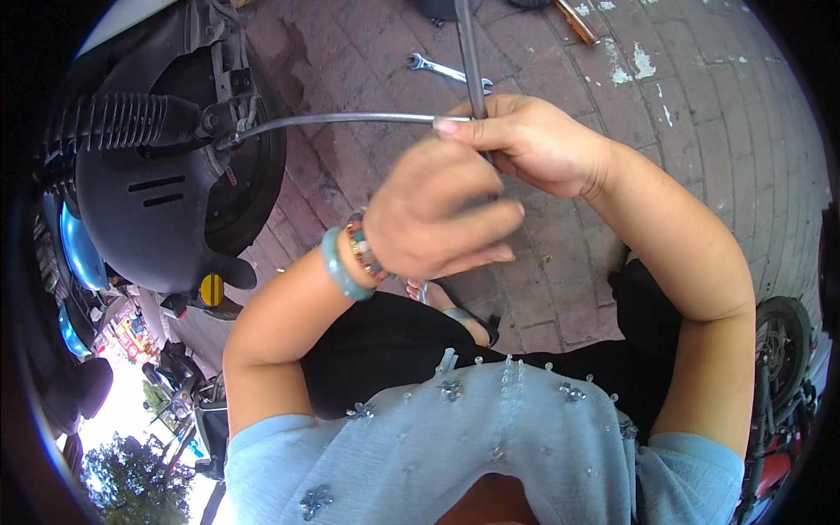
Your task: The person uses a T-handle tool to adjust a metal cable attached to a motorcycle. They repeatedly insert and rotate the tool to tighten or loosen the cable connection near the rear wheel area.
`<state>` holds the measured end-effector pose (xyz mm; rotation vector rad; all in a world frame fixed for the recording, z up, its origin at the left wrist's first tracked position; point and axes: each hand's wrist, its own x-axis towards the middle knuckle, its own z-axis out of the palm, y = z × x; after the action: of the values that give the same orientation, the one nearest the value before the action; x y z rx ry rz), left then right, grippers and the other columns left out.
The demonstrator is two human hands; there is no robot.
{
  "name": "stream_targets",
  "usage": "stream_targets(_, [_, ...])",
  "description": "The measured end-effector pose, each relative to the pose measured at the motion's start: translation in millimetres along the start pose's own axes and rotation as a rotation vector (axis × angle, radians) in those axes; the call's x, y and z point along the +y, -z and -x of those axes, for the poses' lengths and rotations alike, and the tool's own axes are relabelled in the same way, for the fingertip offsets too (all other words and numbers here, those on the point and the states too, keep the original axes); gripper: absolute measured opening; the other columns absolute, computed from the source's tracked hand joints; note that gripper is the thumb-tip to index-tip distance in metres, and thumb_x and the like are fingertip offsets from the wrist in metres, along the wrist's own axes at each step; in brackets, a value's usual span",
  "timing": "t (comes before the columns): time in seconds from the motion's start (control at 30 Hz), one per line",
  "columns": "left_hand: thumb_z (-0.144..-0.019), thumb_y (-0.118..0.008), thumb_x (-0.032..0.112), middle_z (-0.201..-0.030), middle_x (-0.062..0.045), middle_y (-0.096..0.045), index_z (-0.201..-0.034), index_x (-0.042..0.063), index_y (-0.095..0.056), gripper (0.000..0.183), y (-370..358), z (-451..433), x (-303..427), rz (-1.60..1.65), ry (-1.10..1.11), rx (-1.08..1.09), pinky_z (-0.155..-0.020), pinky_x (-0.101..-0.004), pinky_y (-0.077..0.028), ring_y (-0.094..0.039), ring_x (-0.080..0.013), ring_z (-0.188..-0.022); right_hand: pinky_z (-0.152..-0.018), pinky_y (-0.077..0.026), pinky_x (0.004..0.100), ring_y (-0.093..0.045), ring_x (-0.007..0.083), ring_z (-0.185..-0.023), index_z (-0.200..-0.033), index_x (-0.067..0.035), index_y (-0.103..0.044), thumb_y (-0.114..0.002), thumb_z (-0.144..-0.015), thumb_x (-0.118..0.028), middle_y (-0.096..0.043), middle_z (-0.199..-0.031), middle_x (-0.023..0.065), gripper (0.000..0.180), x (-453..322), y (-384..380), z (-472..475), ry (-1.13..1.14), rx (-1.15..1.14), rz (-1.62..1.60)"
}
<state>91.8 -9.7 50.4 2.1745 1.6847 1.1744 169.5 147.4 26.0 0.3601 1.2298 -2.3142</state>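
Observation:
My right hand (pixel 535 141) pinches the end of a grey cable (pixel 341 118) between thumb and fingers, beside a dark metal rod or tube (pixel 470 52) that crosses there. The cable curves left to the wheel hub of a scooter (pixel 147 216). My left hand (pixel 446 213), with a green bangle and beaded bracelets at the wrist, is motion-blurred just below the right hand, its fingers curled. Whether it grips anything is not clear; the rod's lower end passes behind it. A double-ended metal wrench (pixel 449 70) lies on the paving behind the rod.
A coil-spring shock absorber (pixel 125 121) and a black wheel (pixel 262 190) stand at the left. An orange-and-metal object (pixel 577 23) lies on the brick paving at the top right. My sandaled foot (pixel 459 315) is below the hands. Another wheel (pixel 781 361) is at the far right.

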Motion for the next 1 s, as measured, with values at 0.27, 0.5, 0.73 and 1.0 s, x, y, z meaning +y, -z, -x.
stream_targets(0.27, [-0.095,-0.032,0.057,-0.067,-0.004,-0.058,-0.097,0.002,-0.060,0.062,25,-81,-2,0.991,0.963,0.211,-0.057,-0.0223,-0.040,-0.054,-0.0096,-0.062,-0.080,-0.047,0.0347,-0.061,0.0285,-0.086,-0.092,-0.005,-0.059,-0.063,-0.077,-0.011,-0.062,-0.090,0.0124,0.016,29,5,-17,0.816,0.204,0.667])
stream_targets(0.5, [-0.081,-0.062,0.036,-0.074,-0.005,-0.050,-0.078,0.010,-0.053,0.027,-15,4,1,-0.132,0.022,-0.333,-0.097,-0.0384,-0.040,-0.053,-0.0247,-0.080,-0.073,-0.049,0.0369,-0.065,0.0272,-0.084,-0.088,-0.004,-0.059,-0.060,-0.073,-0.016,-0.066,-0.084,0.0116,0.019,-21,16,-33,0.272,0.019,2.071])
stream_targets(0.73, [-0.076,-0.066,0.032,-0.062,-0.002,-0.043,-0.066,0.012,-0.046,0.031,5,-28,-10,-0.279,-0.099,-0.135,-0.081,-0.0323,-0.043,-0.049,-0.0196,-0.068,-0.097,-0.033,0.0427,-0.049,0.0268,-0.114,-0.113,-0.005,-0.057,-0.059,-0.076,-0.014,-0.058,-0.112,0.0151,0.038,-101,6,6,0.744,0.605,1.504])
stream_targets(1.0, [-0.077,-0.067,0.038,-0.084,-0.005,-0.057,-0.086,0.010,-0.059,0.031,17,-23,7,-0.280,-0.150,0.075,-0.085,-0.0330,-0.042,-0.055,-0.0211,-0.086,-0.076,-0.052,0.0300,-0.063,0.0190,-0.088,-0.107,0.006,-0.056,-0.048,-0.087,-0.006,-0.064,-0.097,0.0124,0.025,-46,-3,1,-0.144,-0.058,-0.187])
